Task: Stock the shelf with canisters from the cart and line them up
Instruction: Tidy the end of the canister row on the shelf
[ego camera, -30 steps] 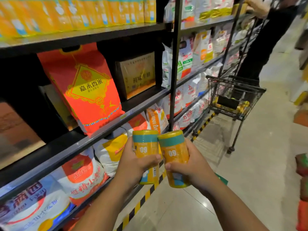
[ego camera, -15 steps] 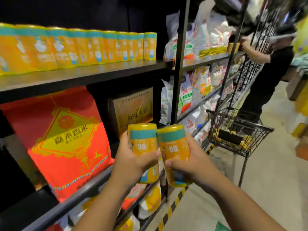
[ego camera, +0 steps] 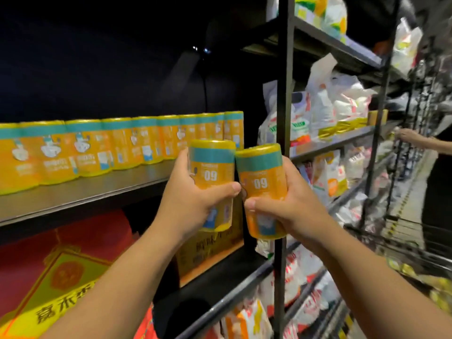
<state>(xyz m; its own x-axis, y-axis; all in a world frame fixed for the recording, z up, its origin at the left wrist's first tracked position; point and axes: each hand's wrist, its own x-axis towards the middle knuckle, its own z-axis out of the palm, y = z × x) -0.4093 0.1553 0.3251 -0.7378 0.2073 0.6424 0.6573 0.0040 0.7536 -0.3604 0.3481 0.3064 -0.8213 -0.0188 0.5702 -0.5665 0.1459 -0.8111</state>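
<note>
Orange, teal-banded cylindrical canisters [ego camera: 122, 143] already line the dark metal shelf [ego camera: 85, 195] (back from its front edge), while the left hand [ego camera: 195, 204] grips an unplaced canister [ego camera: 211, 165], the right hand [ego camera: 286, 206] another canister [ego camera: 261, 172].

both hands [ego camera: 195, 204] [ego camera: 288, 206] raised the two canisters [ego camera: 211, 167] [ego camera: 261, 177] from lower centre to mid-frame, now level with the shelf row [ego camera: 117, 145]; cart [ego camera: 403, 255] slid to lower right.
</note>
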